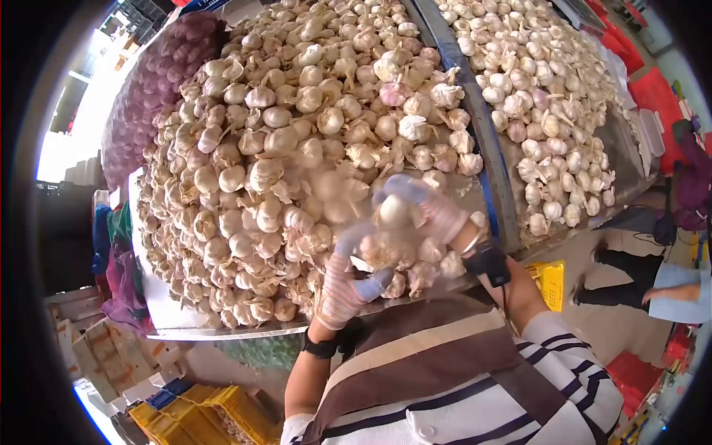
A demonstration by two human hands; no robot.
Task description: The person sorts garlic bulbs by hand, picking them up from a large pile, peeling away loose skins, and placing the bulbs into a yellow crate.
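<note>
Both my hands wear striped gloves with grey-blue fingertips, near the front edge of a table heaped with garlic bulbs (277, 116). My right hand (434, 210) curls around a pale garlic bulb (395, 213), its fingers blurred by motion. My left hand (347, 285) has its thumb and fingers spread apart in a C shape. Just beyond that gap lies another garlic bulb (380, 251), blurred, and I cannot tell whether the fingers touch it. Several loose bulbs lie below my right hand by the table edge.
A metal divider (475, 111) separates the heap from more garlic (552, 122) on the right. A purple net sack of garlic (152, 93) stands at the left. Yellow crates (237, 404) sit on the floor at lower left. Another person (671, 289) is at the right.
</note>
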